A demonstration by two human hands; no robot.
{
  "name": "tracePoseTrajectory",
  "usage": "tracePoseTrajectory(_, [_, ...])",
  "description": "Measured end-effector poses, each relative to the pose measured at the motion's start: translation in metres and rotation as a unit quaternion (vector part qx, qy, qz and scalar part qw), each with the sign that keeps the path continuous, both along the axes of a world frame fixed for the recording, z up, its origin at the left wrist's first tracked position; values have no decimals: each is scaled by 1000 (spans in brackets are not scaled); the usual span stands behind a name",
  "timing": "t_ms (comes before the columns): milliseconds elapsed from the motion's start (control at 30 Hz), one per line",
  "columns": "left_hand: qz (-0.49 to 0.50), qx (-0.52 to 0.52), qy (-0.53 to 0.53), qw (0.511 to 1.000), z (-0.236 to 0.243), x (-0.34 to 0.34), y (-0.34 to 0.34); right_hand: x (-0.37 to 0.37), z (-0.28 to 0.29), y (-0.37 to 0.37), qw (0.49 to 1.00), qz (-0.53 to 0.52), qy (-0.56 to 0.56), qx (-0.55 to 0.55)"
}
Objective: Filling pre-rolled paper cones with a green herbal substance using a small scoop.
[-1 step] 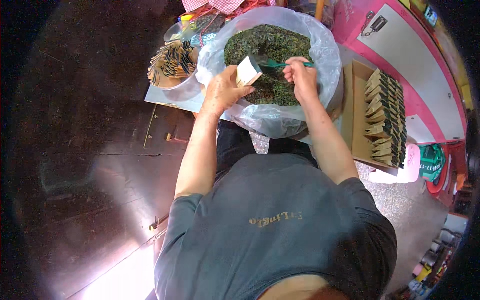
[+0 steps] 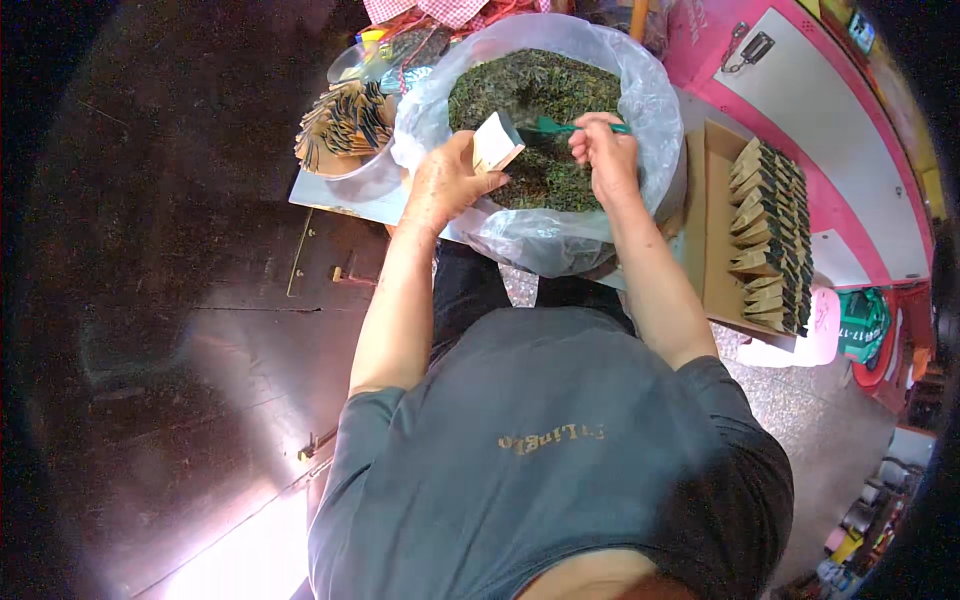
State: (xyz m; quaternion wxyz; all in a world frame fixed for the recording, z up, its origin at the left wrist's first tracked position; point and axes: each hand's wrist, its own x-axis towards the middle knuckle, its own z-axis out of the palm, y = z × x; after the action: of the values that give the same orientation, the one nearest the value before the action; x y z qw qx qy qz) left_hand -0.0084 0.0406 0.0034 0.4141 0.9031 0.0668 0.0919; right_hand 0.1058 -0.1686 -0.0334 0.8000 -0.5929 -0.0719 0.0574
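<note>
Two bare hands were observed at work above a large container lined with a clear plastic bag [image 2: 650,95], which held a mass of dark green, dried leaf-like material [image 2: 580,85]. The left hand [image 2: 447,182] grasped a small pale paper packet [image 2: 494,146] between thumb and fingers; the packet was tilted and positioned over the near left part of the material. The right hand [image 2: 608,158] was closed around the handle of a slim green tool [image 2: 558,127], its working end pointing left toward the packet — whether the two touched could not be determined.

Left of the lined container, a clear round tub [image 2: 365,185] held a fanned stack of brown paper packets with dark edges [image 2: 350,125]. Both containers stood on a pale tabletop [image 2: 338,199]. On the right side, an open cardboard box [image 2: 715,235] contained rows of brown packets with dark tops [image 2: 770,240], ranged along its right part.

Red-and-white checked cloth [image 2: 450,9] lay beyond the lined container. A pink-edged white panel [image 2: 800,85] with a metal latch [image 2: 758,48] stood at upper right. The person wore a dark short-sleeved shirt [image 2: 560,390] — lettering on its surface was noted.
</note>
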Motion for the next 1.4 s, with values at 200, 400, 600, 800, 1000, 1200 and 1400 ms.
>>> tracePoseTrajectory(200, [1,11,0,1000,-1,2,-2,-6,37,-16,999,9,-40,27])
tracePoseTrajectory(400, [-7,53,27,998,4,5,-2,-9,45,-22,996,28,-73,34])
tracePoseTrajectory(600, [-1,74,17,997,4,7,-6,-13,48,-23,995,50,-81,28])
tracePoseTrajectory(800, [-8,84,3,996,2,7,-6,-22,62,-12,987,69,-119,-88])
tracePoseTrajectory(1000, [-5,82,10,997,4,7,-9,-36,79,3,863,150,-415,-247])
tracePoseTrajectory(1200, [6,62,20,998,3,4,-6,-44,92,-14,912,100,-338,-211])
tracePoseTrajectory(1400, [-2,53,1,999,-2,4,-2,-18,57,-55,772,-32,-319,-550])
